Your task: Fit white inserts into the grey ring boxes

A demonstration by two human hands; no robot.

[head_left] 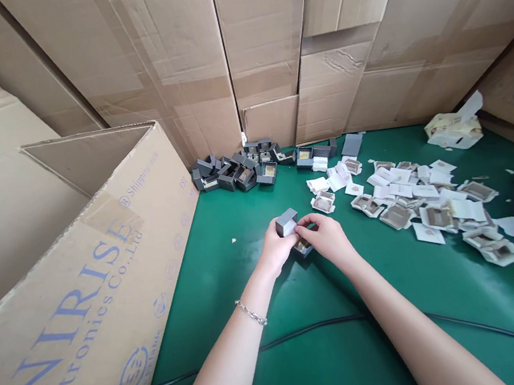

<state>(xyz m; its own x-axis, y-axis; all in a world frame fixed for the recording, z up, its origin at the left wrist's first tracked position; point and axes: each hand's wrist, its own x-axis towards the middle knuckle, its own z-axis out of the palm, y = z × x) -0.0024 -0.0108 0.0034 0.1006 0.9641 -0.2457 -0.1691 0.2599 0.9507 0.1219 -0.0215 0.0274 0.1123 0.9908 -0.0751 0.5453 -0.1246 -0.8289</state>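
Both my hands meet over the green table [357, 345] on a small grey hinged box [286, 221]. My left hand [275, 247] grips the box, its lid raised. My right hand [326, 237] is closed on the box's lower half, where a gold-coloured insert shows [303, 248]. A bracelet hangs on my left wrist [250, 313].
A heap of open grey boxes [244, 170] lies at the back. Several white cards and inserts [422, 200] are scattered to the right. A large open carton [83, 289] stands on the left, cardboard walls behind. A black cable [344, 320] crosses the table under my arms.
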